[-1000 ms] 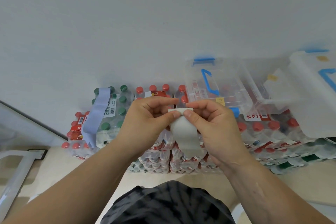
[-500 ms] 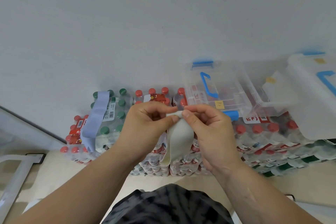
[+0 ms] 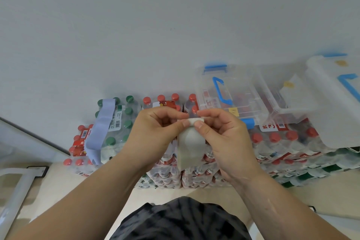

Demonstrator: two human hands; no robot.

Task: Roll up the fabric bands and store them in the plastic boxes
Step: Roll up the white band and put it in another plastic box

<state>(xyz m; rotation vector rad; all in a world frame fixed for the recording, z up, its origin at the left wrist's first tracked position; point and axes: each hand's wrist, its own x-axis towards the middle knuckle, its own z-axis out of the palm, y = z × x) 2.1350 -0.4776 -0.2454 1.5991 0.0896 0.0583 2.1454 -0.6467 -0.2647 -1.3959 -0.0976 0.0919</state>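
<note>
Bottles (image 3: 274, 139) behind band (image 3: 190, 143) (boxes (image 3: 239, 76) atop)

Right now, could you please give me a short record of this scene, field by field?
held item: white fabric band, top end folded over, the rest hanging down
left hand: pinches the band's top end
right hand: pinches the same end from the other side
other band: pale blue band draped over the bottle packs
boxes: clear plastic boxes with blue handles, resting on the packs, to the right of the hands
bands stored so far: cannot tell
</note>
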